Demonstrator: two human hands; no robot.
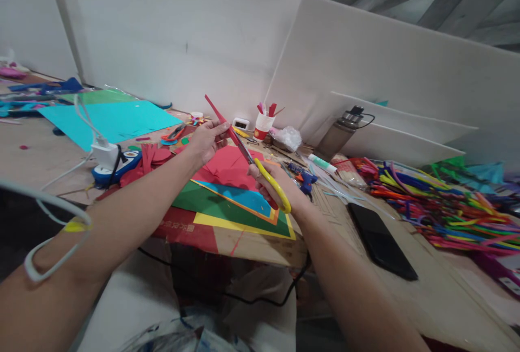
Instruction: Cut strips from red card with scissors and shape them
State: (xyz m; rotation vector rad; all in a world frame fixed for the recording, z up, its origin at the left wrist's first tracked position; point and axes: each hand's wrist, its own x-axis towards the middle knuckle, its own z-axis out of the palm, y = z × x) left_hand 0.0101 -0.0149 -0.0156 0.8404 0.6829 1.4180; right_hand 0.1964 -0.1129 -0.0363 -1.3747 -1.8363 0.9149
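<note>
My left hand (206, 139) pinches a narrow red strip of foam sheet (217, 113) that points up and to the left. My right hand (273, 183) grips yellow-handled scissors (271, 183); their blades (242, 149) meet the strip just right of my left fingers. Below both hands lies a stack of coloured sheets, red (229, 167) on top, then blue, orange, green (215, 206) and yellow, on the wooden table (410, 298).
A black phone (381, 241) lies right of my right arm, with a pile of coloured pipe cleaners (442, 206) behind it. A metal bottle (341, 132), a paper cup (264, 123), a blue glue gun (304, 177), a power strip (116, 165) and a cyan sheet (109, 119) surround the stack.
</note>
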